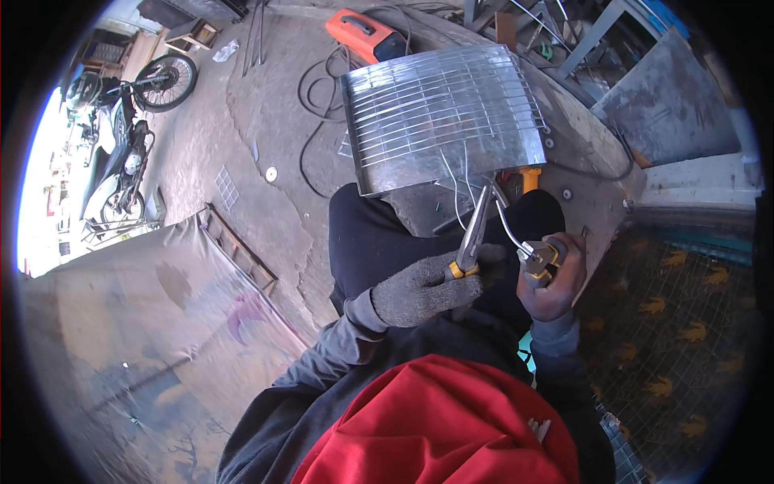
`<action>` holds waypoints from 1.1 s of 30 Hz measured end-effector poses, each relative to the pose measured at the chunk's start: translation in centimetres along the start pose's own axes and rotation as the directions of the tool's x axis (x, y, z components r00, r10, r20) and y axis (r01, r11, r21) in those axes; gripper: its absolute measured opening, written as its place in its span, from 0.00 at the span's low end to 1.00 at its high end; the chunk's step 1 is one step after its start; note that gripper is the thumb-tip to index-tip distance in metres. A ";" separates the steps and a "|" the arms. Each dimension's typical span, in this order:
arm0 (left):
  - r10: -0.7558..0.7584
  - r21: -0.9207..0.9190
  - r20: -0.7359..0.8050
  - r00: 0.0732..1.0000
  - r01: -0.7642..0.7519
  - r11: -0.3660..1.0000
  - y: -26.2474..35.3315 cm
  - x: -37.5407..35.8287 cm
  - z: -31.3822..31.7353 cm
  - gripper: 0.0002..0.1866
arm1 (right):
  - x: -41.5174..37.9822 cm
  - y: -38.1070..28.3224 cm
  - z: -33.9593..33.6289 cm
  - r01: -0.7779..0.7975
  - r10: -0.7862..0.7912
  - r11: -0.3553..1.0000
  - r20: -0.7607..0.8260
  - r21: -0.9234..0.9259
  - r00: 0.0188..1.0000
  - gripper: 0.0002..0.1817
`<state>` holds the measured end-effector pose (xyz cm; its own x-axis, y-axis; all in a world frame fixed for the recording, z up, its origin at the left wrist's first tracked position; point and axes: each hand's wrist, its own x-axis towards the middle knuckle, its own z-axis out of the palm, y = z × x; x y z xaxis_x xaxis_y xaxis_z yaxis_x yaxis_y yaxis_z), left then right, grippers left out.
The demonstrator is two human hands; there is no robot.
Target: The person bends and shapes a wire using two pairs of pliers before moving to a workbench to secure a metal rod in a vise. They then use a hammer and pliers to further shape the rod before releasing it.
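Outdoors on a rough concrete yard (242, 121), with a motorbike (121, 161) parked far off at the left and an orange welder (367, 36) with its cables lying beyond the work, a person sits with a metal wire grill (439, 117) propped against the knees. Loose wire ends (455, 189) hang from the grill's near edge. The left hand (427, 286), in a grey glove, is closed around the yellow handles of long-nose pliers (473, 226), whose tips reach up to the grill's edge where the wires come out. The bare right hand (552, 278) is wrapped around a second, yellow-handled tool (538, 260), seemingly cutters or pliers, whose head meets a bent wire curving up toward the grill. Judging by this, the step in hand is fastening or trimming wire at the grill's rim. The next move likely calls for a firm pinch with the long-nose tips while the right tool twists or pulls, keeping the grill steady on the knees.
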<state>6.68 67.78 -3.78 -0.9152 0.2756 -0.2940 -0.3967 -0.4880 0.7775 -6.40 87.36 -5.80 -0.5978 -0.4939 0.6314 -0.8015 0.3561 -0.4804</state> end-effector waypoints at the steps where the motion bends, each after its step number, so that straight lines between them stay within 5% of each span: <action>1: 0.004 0.033 -0.008 1.000 -0.004 0.999 0.0 0.1 0.1 0.28 | 0.0 0.0 0.1 -0.010 0.010 1.000 0.004 0.017 1.000 0.23; 4: 0.033 -0.100 -0.087 0.996 -0.042 0.994 -0.7 0.7 0.0 0.27 | -0.3 -0.1 0.5 -0.031 0.031 0.998 -0.006 0.045 0.999 0.22; 11: -0.053 0.023 -0.240 0.969 0.060 0.998 0.0 0.8 -0.5 0.21 | -1.1 -0.7 1.0 -0.114 0.111 0.988 0.034 0.101 0.993 0.21; 14: -0.091 -0.178 -0.330 0.940 0.032 0.983 -0.2 0.7 -0.5 0.15 | -1.6 -1.0 1.2 -0.271 0.257 0.943 0.093 0.195 0.962 0.20; 16: -0.134 -0.127 -0.160 0.978 0.115 0.985 0.1 0.2 -1.2 0.16 | -1.7 -1.5 1.2 -0.394 0.375 0.906 0.140 0.154 0.916 0.18; 19: -0.124 -0.110 -0.142 0.982 0.109 0.988 0.1 0.2 -0.3 0.23 | -1.7 -1.9 1.2 -0.470 0.440 0.853 0.171 0.226 0.882 0.16; 22: -0.063 -0.069 -0.188 0.980 0.051 0.996 -1.0 0.4 -0.4 0.24 | -1.5 -3.2 1.3 -0.610 0.565 0.703 0.234 0.366 0.791 0.15; 25: 0.020 0.053 -0.341 0.940 -0.002 0.999 -2.0 0.8 -0.7 0.21 | -1.7 -3.4 1.5 -0.591 0.530 0.711 0.262 0.381 0.807 0.14; 33: -0.042 0.180 -0.337 0.941 0.108 0.978 -2.1 0.8 -1.5 0.16 | -3.0 -3.5 2.1 -0.683 0.541 0.557 0.418 0.471 0.730 0.14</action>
<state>6.70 67.74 -6.49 -0.8681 0.0011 -0.4964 -0.4741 -0.2985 0.8283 -1.78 85.89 -7.28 -0.8648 -0.4992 -0.0536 -0.0324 0.1621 -0.9862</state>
